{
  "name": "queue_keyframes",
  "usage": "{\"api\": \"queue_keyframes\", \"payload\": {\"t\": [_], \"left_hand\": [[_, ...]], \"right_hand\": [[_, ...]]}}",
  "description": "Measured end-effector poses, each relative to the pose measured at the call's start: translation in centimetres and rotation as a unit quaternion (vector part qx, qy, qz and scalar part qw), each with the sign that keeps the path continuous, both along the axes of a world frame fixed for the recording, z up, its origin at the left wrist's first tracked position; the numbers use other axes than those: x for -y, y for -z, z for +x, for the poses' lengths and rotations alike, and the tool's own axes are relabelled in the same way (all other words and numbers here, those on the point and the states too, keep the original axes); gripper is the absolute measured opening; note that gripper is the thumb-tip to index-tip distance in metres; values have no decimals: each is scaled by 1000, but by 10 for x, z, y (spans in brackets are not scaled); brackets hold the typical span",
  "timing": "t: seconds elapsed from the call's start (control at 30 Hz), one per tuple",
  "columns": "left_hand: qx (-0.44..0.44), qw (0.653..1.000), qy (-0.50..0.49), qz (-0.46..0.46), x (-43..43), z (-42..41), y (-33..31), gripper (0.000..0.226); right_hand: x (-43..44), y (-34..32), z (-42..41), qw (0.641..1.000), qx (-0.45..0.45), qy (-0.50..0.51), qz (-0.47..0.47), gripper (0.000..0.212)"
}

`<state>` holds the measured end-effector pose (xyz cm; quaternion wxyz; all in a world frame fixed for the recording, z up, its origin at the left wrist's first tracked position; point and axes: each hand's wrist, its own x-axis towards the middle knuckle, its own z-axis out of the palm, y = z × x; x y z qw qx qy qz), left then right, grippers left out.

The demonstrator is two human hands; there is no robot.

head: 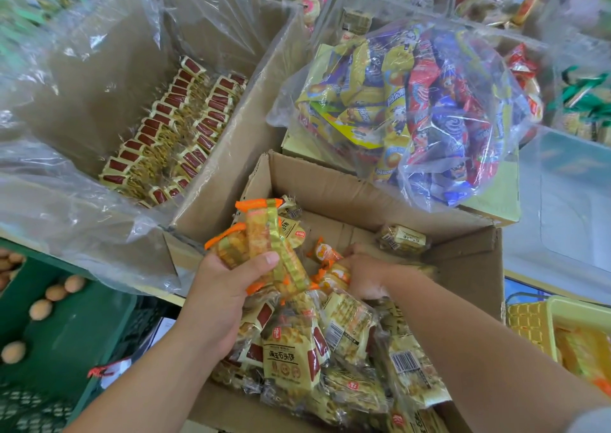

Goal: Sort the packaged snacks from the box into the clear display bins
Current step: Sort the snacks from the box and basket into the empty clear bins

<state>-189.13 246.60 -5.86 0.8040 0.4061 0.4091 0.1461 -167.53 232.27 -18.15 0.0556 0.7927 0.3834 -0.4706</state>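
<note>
Left hand point(228, 287): I grip orange-ended yellow plastic snack packets point(261, 234).
Right hand point(365, 275): fingertips hidden in brown cardboard box point(347, 184); grip unreadable.

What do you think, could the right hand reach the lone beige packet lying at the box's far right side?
Probably yes. The right hand is down inside the box, and the lone packet lies just beyond it, uncovered.

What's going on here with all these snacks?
A person is picking through a cardboard box of loose snack packets. The left hand grips a bunch of orange-ended packets above the box; the right hand digs into the pile, and whether it holds one is unclear. Behind stand a plastic-lined box with rows of packets and a clear bag of colourful snacks.
</note>
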Motion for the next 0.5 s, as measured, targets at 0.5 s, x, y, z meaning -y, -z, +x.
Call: {"api": "queue_keyframes", "payload": {"t": [0.5], "left_hand": [[8, 1000, 11, 18, 2, -3, 5, 43]], "right_hand": [[1, 18, -10, 980, 95, 97, 145, 66]]}}
